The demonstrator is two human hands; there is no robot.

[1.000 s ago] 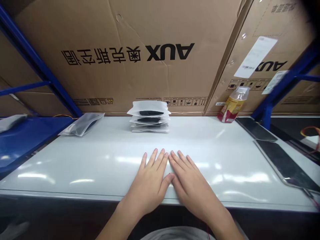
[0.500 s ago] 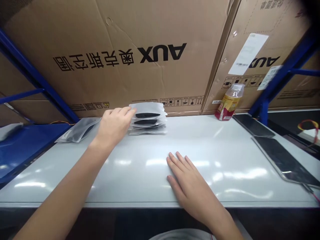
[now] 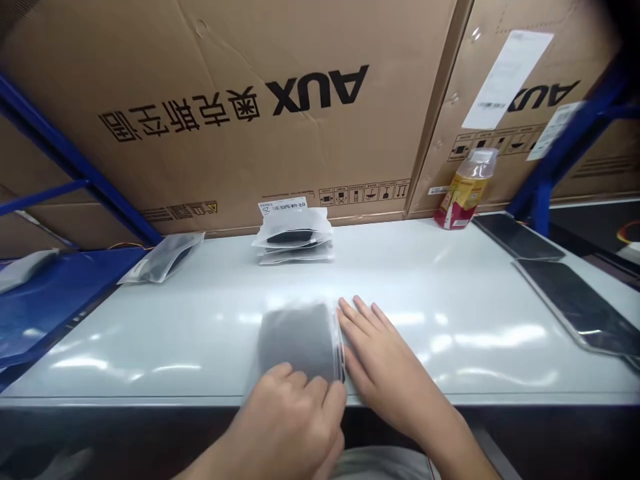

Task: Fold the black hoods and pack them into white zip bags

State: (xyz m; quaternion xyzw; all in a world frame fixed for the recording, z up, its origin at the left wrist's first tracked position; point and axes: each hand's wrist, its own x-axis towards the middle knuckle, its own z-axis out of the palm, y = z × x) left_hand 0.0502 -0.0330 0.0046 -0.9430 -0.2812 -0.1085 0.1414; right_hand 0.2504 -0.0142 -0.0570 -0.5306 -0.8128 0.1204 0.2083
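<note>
My left hand (image 3: 293,413) grips the near edge of a frosted pouch with a dark item inside (image 3: 300,340), which lies flat at the table's front edge; the pouch is blurred by motion. Beside it on the right, my right hand (image 3: 383,360) rests flat on the white table (image 3: 450,300), fingers stretched out, its fingertips close to the pouch's right edge. A small stack of similar pouches (image 3: 295,237) sits at the back of the table against the cardboard box (image 3: 280,107).
A single pouch (image 3: 163,257) lies at the back left by the blue shelf (image 3: 45,293). A yellow and red bottle (image 3: 465,193) stands at the back right. Two dark flat panels (image 3: 565,293) lie along the right side.
My left hand reached to the stack, took the top pouch and brought it down to the front edge. My right hand stayed flat in place.
</note>
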